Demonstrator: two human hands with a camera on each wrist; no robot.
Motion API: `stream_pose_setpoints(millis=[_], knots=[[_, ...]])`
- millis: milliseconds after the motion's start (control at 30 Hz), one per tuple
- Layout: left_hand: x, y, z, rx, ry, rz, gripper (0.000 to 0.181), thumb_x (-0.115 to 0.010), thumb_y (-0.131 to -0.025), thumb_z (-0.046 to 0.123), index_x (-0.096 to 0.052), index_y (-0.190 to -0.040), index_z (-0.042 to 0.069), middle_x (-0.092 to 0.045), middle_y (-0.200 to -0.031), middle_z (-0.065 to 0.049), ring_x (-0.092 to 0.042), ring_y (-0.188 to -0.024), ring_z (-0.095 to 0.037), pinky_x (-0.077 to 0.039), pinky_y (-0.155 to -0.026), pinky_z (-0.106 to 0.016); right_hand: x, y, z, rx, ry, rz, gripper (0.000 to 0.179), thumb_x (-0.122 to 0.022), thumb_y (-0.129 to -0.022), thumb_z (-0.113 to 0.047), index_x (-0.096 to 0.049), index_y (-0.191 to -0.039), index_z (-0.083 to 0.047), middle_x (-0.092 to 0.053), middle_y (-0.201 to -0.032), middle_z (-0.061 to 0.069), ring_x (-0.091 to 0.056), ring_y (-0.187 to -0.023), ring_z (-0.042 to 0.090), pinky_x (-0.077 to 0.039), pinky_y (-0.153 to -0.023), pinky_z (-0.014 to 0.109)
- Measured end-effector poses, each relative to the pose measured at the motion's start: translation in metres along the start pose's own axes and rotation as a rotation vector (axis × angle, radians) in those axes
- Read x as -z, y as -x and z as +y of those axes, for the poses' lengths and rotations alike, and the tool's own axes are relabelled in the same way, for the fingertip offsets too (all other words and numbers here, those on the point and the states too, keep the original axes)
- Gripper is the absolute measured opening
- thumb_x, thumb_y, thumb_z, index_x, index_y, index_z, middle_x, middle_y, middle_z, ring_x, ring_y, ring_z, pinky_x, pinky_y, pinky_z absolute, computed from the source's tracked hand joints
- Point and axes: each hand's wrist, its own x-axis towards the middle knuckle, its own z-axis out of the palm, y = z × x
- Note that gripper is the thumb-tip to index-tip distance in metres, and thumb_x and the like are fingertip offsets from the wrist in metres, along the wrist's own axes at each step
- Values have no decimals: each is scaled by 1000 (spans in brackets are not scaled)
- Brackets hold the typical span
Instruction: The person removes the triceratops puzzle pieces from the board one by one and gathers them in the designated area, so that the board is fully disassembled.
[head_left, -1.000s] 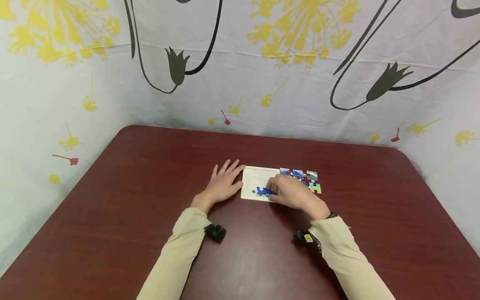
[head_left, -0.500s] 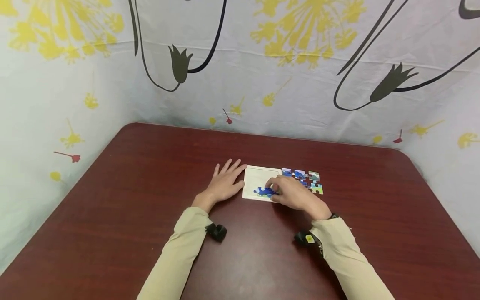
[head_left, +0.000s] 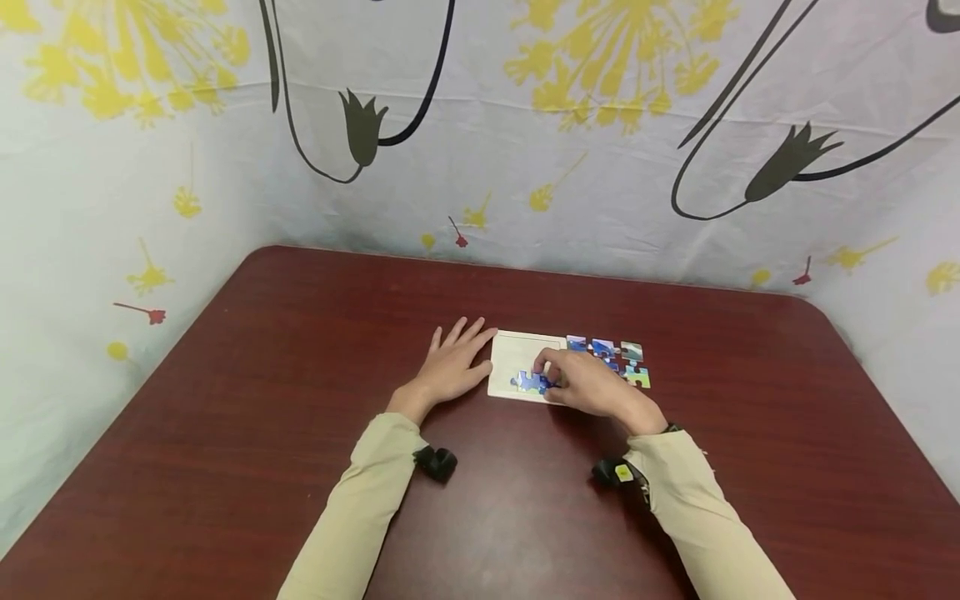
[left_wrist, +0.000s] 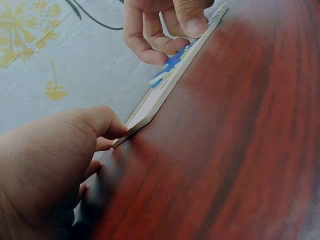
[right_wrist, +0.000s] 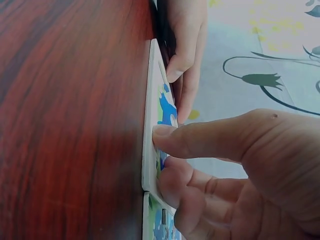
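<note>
A shallow white puzzle tray [head_left: 517, 348] lies on the table. My left hand [head_left: 448, 367] rests flat with spread fingers at the tray's left edge; in the left wrist view its thumb touches the tray's corner. Over the tray's right side, my right hand [head_left: 592, 385] pinches a joined blue-and-green puzzle piece [head_left: 529, 382] between thumb and curled fingers. From the left wrist, that blue piece [left_wrist: 170, 65] shows its left end lifted a little off the tray. The right wrist view has the right thumb [right_wrist: 172, 140] on the near edge of the piece, its far part hidden by fingers.
Several loose puzzle pieces [head_left: 603, 348] lie just right of the tray, partly behind the right hand. The dark red wooden table [head_left: 337, 308] stretches around them. A white patterned cloth [head_left: 465, 167] hangs behind the table.
The puzzle piece under the right hand has tilted, its face now catching lighter glare. The right fingers have shifted slightly; the left hand stays at the tray's edge.
</note>
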Motion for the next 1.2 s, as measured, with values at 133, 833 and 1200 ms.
stream_pose_setpoints(millis=[133,833,1200], knots=[[0,0,1,-2,2,1,55,-43,-95,33,-30,-148,22,-17,-154,-1,-5,-141,-24,1,-108,-53,0,1,0,4,-8,2,27,-71,-80,-8,-57,-103,-11,-63,-88,3,-60,-75,14,-48,-69,37],[0,-2,2,0,-2,12,55,-45,-95,34,-31,-147,23,-17,-154,-1,-6,-141,-24,1,-108,-53,0,-5,-2,10,-14,66,20,-71,-77,-5,-59,-92,-11,-62,-76,-3,-49,-54,8,-42,-57,28],[1,1,1,-1,18,2,55,-45,-95,32,-30,-148,25,-17,-154,-1,-5,-141,-24,1,-108,-53,11,3,-1,24,23,152,18,-68,-76,-6,-60,-93,-7,-59,-75,-4,-48,-59,9,-41,-56,27]])
